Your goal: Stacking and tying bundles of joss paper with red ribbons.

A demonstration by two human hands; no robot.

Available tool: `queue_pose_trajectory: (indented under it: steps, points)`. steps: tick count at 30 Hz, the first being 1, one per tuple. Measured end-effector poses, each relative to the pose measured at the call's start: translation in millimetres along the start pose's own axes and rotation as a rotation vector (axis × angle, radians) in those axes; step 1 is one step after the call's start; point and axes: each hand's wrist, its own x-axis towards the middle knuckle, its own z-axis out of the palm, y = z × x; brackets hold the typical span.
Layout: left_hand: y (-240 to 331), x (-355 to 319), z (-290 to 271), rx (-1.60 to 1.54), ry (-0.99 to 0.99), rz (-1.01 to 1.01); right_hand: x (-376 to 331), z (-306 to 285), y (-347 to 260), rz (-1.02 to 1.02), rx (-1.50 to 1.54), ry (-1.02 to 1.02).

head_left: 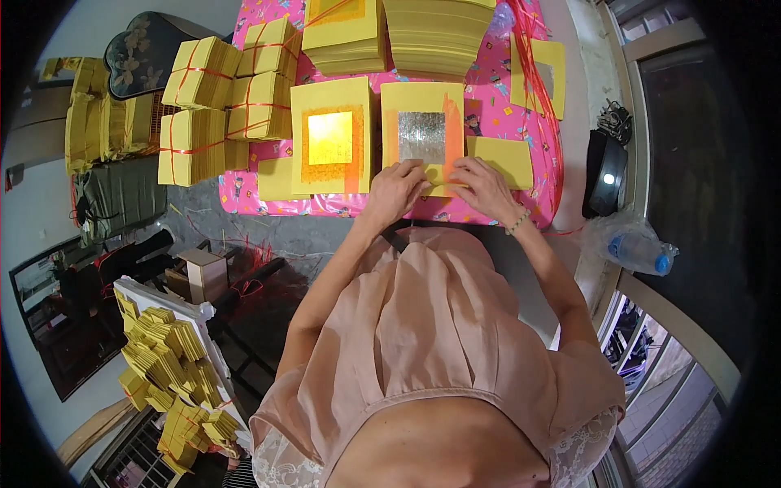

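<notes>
A stack of yellow paper sheets stands near the table's front edge, its top sheet [390, 99] bearing a silver foil square [421, 134] and an orange band along the right side. My left hand [397, 192] and my right hand [486, 187] are at this sheet's near edge, fingers curled with the tips close together. Between them a strip of the paper appears lifted or folded over. Just left is another stack [361, 122], topped by a gold foil square [330, 138] on an orange patch. A beaded bracelet [517, 221] circles my right wrist.
Two taller yellow paper stacks [439, 41] stand behind. Bundles tied with red string [192, 150] crowd the left. Loose red strings [547, 106] hang along the right of the pink patterned table cover [488, 213]. A plastic bottle [639, 252] lies at the right.
</notes>
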Motion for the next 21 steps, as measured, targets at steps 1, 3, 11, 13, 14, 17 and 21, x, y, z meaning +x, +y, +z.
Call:
queue_pose_trajectory:
  steps: [1,3,11,13,14,17,21]
  points:
    - [-2,3,-2,-0.005,0.032,0.085,-1,3,6,-0.019,-0.030,0.000]
    - [1,10,-12,0.076,0.032,0.084,0,5,11,-0.043,-0.059,-0.001]
    - [-9,40,-34,0.001,-0.364,-0.273,22,-5,26,0.162,0.060,-0.028]
    - [-4,44,-43,-0.085,-0.115,-0.284,40,-17,26,0.248,0.109,-0.055]
    - [-2,45,-41,0.054,0.180,-0.032,50,-22,27,0.336,0.160,-0.085]
    - [10,44,-32,0.232,0.361,0.072,75,-30,35,0.292,0.184,0.069]
    - [12,39,-10,0.170,0.131,0.012,103,-32,67,0.394,0.203,-0.035]
